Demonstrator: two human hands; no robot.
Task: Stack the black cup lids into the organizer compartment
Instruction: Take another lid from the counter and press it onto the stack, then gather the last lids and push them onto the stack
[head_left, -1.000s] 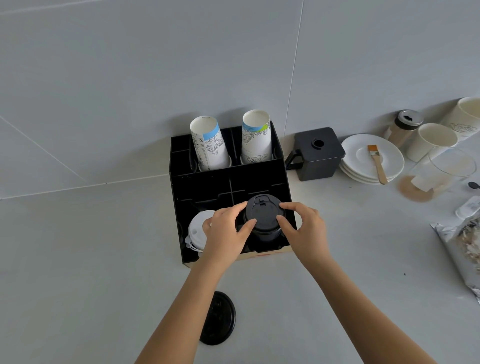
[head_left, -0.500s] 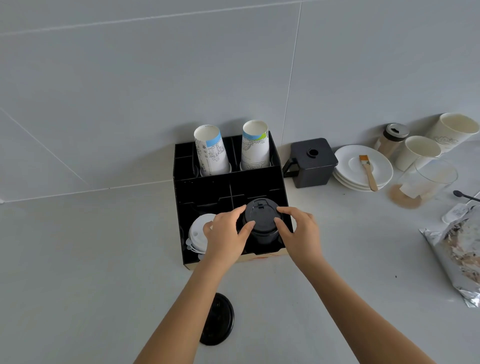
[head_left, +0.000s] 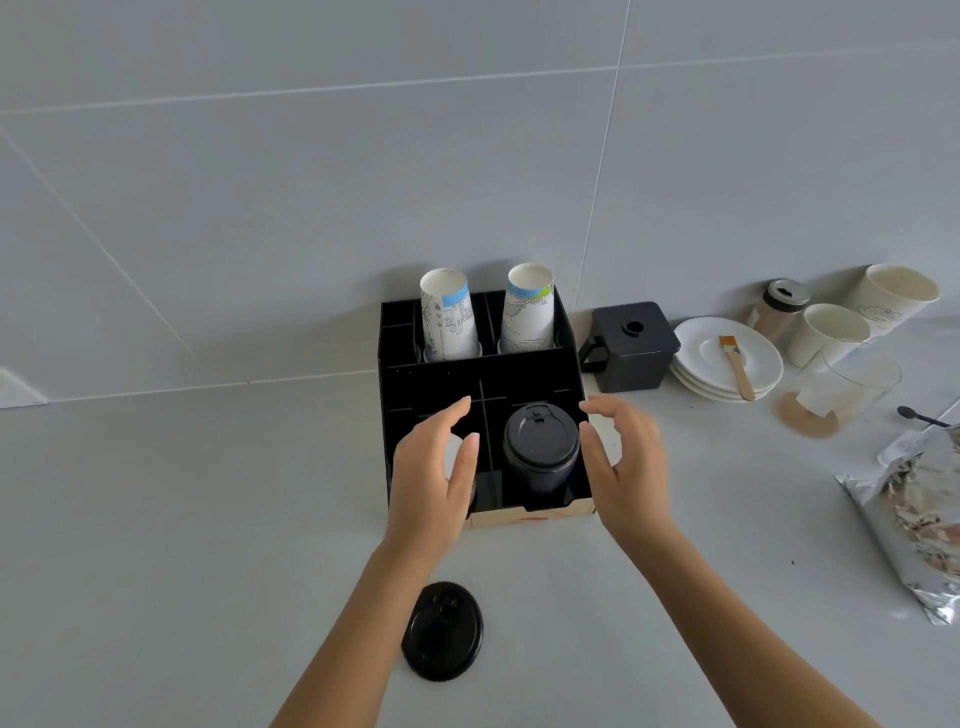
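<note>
A stack of black cup lids stands upright in the front right compartment of the black organizer. My left hand hovers just left of the stack, fingers spread, holding nothing. On the other side of the stack my right hand is also open and apart from it. One more black lid lies flat on the counter in front of the organizer, partly under my left forearm. White lids in the front left compartment are mostly hidden by my left hand.
Two stacks of printed paper cups stand in the organizer's back row. To the right are a black square container, white plates with a brush, paper cups, a glass jar and a foil bag.
Both hands have let go of the lid stack and drawn apart from it. The stack now stands on its own in the compartment.
</note>
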